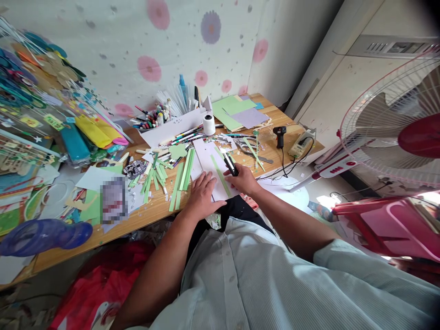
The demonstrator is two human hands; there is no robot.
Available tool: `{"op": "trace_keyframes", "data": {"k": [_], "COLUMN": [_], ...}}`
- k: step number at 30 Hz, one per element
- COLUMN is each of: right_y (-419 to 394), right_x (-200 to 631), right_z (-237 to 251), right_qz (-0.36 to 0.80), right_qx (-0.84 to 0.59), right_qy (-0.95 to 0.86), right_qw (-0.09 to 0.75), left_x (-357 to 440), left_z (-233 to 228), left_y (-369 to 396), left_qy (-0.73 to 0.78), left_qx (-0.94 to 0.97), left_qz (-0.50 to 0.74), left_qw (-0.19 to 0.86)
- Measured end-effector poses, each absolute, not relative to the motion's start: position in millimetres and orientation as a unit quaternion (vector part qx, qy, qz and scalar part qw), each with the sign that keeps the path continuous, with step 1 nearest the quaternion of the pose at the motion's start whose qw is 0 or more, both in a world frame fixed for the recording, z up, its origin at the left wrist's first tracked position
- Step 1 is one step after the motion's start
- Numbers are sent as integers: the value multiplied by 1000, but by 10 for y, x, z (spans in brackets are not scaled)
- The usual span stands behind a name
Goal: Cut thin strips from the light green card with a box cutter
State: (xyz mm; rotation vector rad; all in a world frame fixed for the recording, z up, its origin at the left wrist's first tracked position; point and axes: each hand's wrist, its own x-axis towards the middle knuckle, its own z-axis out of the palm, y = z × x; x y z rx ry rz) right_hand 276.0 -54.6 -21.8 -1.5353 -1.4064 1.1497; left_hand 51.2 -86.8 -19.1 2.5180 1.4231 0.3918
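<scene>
My left hand (pixel 205 195) lies flat with its fingers spread on the left side of a white sheet or board (pixel 206 158) at the table's front edge. In my right hand (pixel 244 179) is a short black-and-silver tool (pixel 230 164), stapler-like in shape, though its exact kind is not clear. The tool tilts over the right side of the white sheet. A narrow light-green paper strip (pixel 218 172) lies along the sheet between my hands. Several more green strips (pixel 187 169) are bunched on the wooden table, left of the sheet.
Beyond the sheet stand a white thread spool (pixel 208 124) and a box of pens (pixel 161 117). Green and lilac paper (pixel 237 112) lies at the back. A black glue gun (pixel 280 136) with a cord, scissors (pixel 247 149) and a fan (pixel 395 119) are to the right.
</scene>
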Motion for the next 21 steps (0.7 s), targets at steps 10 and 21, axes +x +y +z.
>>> {"op": "trace_keyframes", "data": {"k": [10, 21], "right_y": [-634, -602], "right_x": [2700, 2724], "right_z": [-170, -138], "right_qz": [309, 337], "right_qx": [-592, -604], "right_qy": [-688, -669], "right_qw": [283, 273], "left_x": [504, 493], "left_z": [-213, -214], "left_y": [-878, -879], "left_qy": [480, 479], "left_qx": [859, 862], "left_qz": [139, 130], "left_qw": [107, 108]}}
